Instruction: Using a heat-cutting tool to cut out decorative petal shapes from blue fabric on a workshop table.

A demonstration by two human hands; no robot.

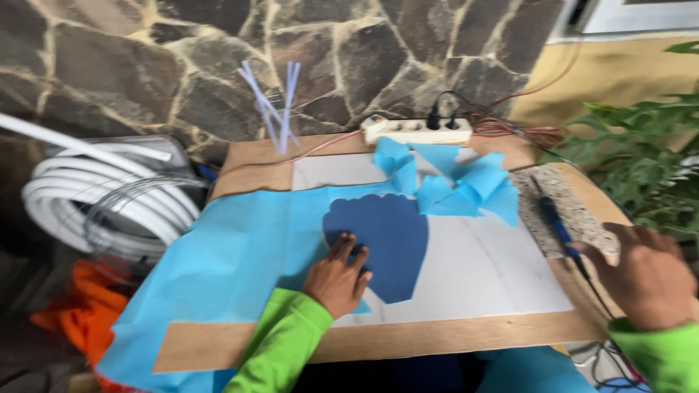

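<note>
Two hands are seen: the left hand (336, 276) is pressed flat, fingers spread, on thin, floppy, tearable blue paper (240, 262) over the bench (378, 338); the right hand (648, 280) is curled around a pen tool (559, 231).

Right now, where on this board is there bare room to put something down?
The white sheet is bare between the dark blue cutout and the speckled slab. The wooden front edge is free too. It is crowded at the back, with crumpled blue paper scraps and the power strip.
</note>
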